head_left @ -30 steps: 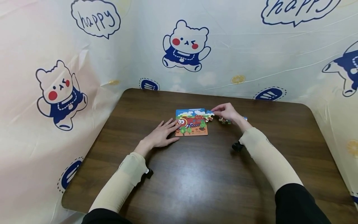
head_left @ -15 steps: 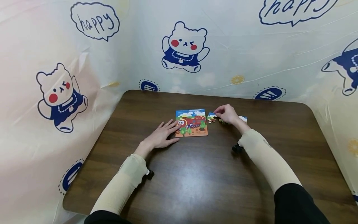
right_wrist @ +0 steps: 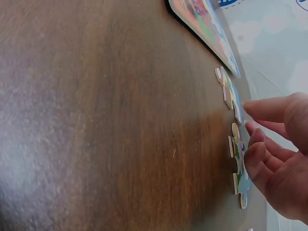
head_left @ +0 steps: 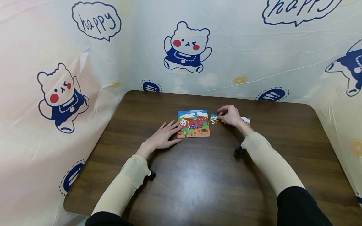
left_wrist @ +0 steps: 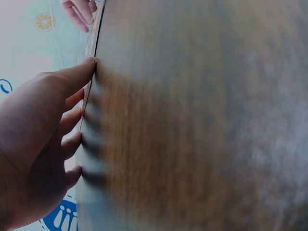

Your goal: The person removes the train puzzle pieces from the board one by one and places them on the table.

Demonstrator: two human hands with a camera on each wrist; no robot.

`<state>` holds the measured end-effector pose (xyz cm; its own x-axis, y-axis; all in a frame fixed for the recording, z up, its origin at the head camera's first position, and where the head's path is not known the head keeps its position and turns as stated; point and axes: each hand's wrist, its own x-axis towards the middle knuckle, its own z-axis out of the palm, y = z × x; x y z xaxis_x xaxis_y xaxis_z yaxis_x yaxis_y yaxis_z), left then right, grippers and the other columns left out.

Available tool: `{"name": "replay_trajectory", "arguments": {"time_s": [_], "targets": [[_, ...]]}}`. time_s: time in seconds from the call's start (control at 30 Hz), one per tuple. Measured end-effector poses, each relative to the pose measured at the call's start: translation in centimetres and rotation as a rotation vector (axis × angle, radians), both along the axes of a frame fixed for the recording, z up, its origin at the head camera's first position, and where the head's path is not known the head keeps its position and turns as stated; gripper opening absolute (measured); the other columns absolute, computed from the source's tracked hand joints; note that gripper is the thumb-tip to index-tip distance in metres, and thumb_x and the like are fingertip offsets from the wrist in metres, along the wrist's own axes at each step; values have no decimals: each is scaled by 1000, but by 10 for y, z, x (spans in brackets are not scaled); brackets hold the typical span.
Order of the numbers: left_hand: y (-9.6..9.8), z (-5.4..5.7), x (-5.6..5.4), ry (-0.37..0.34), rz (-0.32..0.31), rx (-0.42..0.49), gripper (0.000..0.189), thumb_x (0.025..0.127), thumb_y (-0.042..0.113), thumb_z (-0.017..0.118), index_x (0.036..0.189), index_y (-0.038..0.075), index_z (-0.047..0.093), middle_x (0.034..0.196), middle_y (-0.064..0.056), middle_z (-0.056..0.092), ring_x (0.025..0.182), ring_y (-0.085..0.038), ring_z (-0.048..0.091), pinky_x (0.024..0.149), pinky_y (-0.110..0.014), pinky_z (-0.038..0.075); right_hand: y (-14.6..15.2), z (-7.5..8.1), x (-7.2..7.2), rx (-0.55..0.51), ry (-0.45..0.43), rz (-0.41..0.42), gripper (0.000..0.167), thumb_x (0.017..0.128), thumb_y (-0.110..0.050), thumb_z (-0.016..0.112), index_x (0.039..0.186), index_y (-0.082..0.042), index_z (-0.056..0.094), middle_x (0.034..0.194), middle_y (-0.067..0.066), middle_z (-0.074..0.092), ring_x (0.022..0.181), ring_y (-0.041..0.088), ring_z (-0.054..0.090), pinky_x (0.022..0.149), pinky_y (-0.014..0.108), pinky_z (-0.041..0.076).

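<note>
In the head view a square puzzle board (head_left: 194, 124) with a red train picture lies towards the far side of the table. My left hand (head_left: 162, 135) rests beside it, fingers spread, the fingertips at its left edge. To the right of the board lies a small jigsaw piece (head_left: 214, 118), slightly apart from it. My right hand (head_left: 230, 115) is over the pieces, its fingertips close to that one. In the right wrist view the right thumb and fingers (right_wrist: 269, 109) are apart with nothing between them, beside more jigsaw pieces (right_wrist: 239, 166).
The brown wooden table (head_left: 186, 179) reaches towards me in front of both hands. Another puzzle piece (head_left: 246, 120) shows past the right wrist. Behind the table hangs a pale cloth (head_left: 240, 47) printed with bears.
The jigsaw piece has shifted from against the board's right edge to a little right of it. My right hand moved slightly right with it, then drew off. The left hand stayed put.
</note>
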<state>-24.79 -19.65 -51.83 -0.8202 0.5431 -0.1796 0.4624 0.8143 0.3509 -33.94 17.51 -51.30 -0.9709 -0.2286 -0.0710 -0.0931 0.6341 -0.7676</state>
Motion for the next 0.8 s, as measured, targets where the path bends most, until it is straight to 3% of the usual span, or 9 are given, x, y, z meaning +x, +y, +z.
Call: {"name": "replay_trajectory", "arguments": {"time_s": [0.17, 0.3, 0.53, 0.63, 0.8], "targets": [[-1, -1, 0, 7, -6, 6, 76, 111, 53, 62, 175, 25, 32, 186, -3, 21, 175, -32, 12, 139, -67, 12, -3, 1, 3, -124, -69, 6, 31, 105, -8, 74, 134, 2, 74, 116, 25, 76, 78, 16, 63, 65, 22, 49], [-2, -4, -2, -1, -4, 26, 76, 110, 53, 62, 175, 25, 33, 186, -4, 22, 175, -34, 12, 138, -69, 11, -9, 3, 8, -201, -145, 48, 33, 107, -11, 72, 137, 3, 73, 116, 27, 75, 58, 10, 52, 52, 26, 43], [0, -3, -2, 5, 1, 0, 76, 110, 55, 61, 175, 26, 32, 186, 0, 19, 175, -31, 11, 139, -67, 11, -28, 4, 15, -205, -201, 113, 36, 104, -10, 76, 137, 3, 73, 101, 16, 76, 53, 10, 46, 48, 26, 39], [-1, -3, -1, 11, -7, 5, 76, 111, 53, 62, 175, 25, 32, 186, -3, 21, 175, -32, 12, 139, -68, 11, -35, 2, 18, -145, -154, 156, 38, 101, -9, 80, 136, 3, 74, 95, 11, 75, 58, 11, 48, 55, 26, 41], [0, -3, -2, -1, -2, 25, 76, 110, 52, 63, 174, 24, 34, 186, -3, 20, 175, -34, 12, 138, -69, 11, -44, 0, 24, -6, -44, 199, 42, 96, -9, 86, 134, 4, 73, 95, 12, 68, 79, 18, 55, 81, 33, 47]]}}
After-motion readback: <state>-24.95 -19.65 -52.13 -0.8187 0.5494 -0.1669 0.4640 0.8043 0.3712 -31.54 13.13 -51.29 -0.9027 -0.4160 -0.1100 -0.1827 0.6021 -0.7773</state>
